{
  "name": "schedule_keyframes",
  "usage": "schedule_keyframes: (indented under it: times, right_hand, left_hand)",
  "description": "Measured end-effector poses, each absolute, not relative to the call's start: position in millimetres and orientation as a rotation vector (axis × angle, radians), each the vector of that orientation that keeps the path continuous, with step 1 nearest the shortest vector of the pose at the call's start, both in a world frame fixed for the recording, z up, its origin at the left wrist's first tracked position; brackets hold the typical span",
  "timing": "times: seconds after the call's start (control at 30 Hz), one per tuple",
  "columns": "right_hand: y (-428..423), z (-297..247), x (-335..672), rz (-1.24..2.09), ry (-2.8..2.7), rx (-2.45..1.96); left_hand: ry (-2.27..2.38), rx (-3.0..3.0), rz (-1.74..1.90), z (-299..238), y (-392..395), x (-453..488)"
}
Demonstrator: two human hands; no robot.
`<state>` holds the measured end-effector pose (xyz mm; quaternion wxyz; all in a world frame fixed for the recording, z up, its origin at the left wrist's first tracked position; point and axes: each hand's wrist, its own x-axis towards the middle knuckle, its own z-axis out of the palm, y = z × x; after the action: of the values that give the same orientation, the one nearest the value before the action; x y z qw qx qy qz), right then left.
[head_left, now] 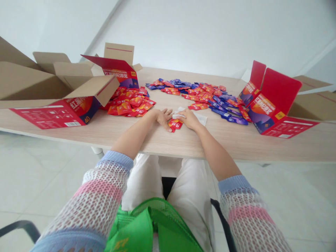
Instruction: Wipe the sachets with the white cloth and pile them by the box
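A red sachet (pixel 175 124) with white lettering lies flat on the table between my hands. My left hand (pixel 163 118) rests at its left edge with the fingers spread, the thumb touching the sachet's lower corner. My right hand (pixel 189 119) holds a folded white tissue (pixel 177 114) against the sachet's upper part, its fingers curled over it. Under and beyond the right hand a white sheet (pixel 201 119) lies on the wood. To the left is a heap of red sachets (pixel 131 102).
Mixed red and blue-purple sachets (pixel 202 93) spread in an arc across the back and right. Open red cartons stand around: a large one (pixel 52 113) at left, one (pixel 122 75) behind it, another (pixel 270 108) at right. The table's front edge (pixel 170 154) runs before my lap.
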<state>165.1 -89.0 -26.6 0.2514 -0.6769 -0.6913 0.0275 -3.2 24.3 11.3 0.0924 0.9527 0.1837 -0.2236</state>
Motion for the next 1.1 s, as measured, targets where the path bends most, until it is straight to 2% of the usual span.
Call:
schedule_keyframes:
  times: [0.23,0.43,0.57,0.67,0.73,0.8,0.97,1.1]
  right_hand:
    - [-93,-28,196,0.088,-1.537,-1.982]
    - [-95,-26,202,0.124,-1.259,-1.639]
    - [-104,-13,181,0.515,-1.352,-1.369]
    - [-115,-4,165,0.944,-1.566,-1.335]
    - [-119,-2,159,1.050,-1.704,-1.341]
    - [-118,-4,156,0.903,-1.785,-1.432]
    - [-101,-20,160,0.099,-1.755,-1.958]
    - [-97,-28,165,0.030,-1.622,-2.225]
  left_hand:
    - [0.538,2.825,-0.651,14,23,-5]
    - [0.529,2.805,-0.649,15,22,-5]
    - [0.527,2.802,-0.637,13,24,-5]
    - [0.535,2.795,-0.629,9,27,-4]
    - [0.541,2.793,-0.615,8,27,-4]
    - [0.536,2.795,-0.615,8,27,-3]
    - [0.545,2.816,-0.645,9,26,-3]
    - [0.542,2.797,-0.628,11,26,-3]
